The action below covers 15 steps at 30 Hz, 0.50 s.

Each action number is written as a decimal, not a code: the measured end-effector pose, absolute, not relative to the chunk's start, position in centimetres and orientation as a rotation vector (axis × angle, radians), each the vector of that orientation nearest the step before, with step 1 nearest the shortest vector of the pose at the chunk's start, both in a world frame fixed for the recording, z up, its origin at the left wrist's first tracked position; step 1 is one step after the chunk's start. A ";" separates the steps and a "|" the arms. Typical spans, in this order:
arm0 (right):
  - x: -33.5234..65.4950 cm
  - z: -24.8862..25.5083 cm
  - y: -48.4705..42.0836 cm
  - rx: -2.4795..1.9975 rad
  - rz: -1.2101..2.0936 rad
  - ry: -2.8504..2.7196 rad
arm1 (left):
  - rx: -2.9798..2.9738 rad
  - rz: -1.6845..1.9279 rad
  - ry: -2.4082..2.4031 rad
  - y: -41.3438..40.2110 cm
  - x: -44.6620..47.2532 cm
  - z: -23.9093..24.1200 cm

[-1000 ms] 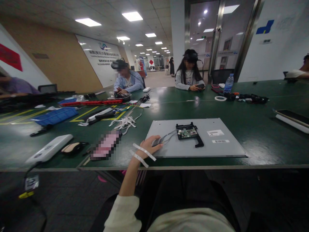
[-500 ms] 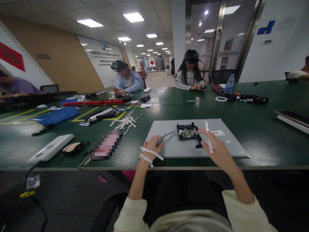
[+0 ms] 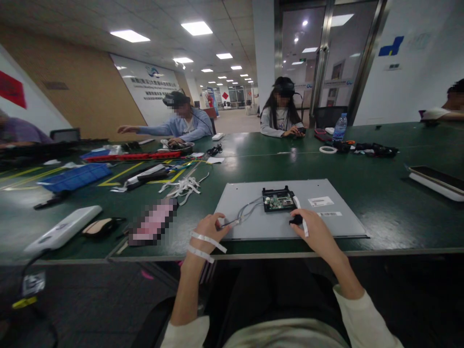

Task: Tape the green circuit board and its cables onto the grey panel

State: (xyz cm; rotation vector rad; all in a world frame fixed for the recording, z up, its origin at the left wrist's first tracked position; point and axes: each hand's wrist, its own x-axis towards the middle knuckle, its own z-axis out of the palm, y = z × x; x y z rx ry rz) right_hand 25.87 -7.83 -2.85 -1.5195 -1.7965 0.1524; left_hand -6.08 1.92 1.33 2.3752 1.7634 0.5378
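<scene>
A grey flat panel (image 3: 246,193) lies on the table in front of me, with a green circuit board (image 3: 278,200) in a black plastic frame (image 3: 266,192) on it. Thin grey wires (image 3: 248,208) run from the board toward the panel's left edge. There my left hand (image 3: 210,229) pinches their end between thumb and fingers; white strips circle that wrist. Over the panel's front right, my right hand (image 3: 314,231) grips a small black piece (image 3: 296,220), mostly covered by the fingers. Whether it joins the frame is hidden. A white strip (image 3: 305,224) lies across that hand.
Left of the panel are a blurred pink phone-like item (image 3: 154,220), white strips (image 3: 186,186), a mouse (image 3: 101,227), a white power strip (image 3: 65,229) and a blue tray (image 3: 74,178). A white-and-black device (image 3: 437,181) lies right. Co-workers sit across the table.
My right hand has come nearer and closed on the black piece, uncovering the panel's labels. My left hand has shifted left and nearer, drawing the wires out. A co-worker has stretched an arm leftward.
</scene>
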 end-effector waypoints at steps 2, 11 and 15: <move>25.8 -2.9 -7.8 -1.528 0.150 -1.798 | 2.312 0.521 1.766 2.0 -6.2 1.5; 25.9 -3.2 -7.7 -1.547 0.105 -1.808 | 2.268 0.537 1.741 1.7 -4.7 2.1; 25.9 -3.5 -7.8 -1.533 0.088 -1.801 | 2.260 0.666 1.651 1.4 -5.3 1.0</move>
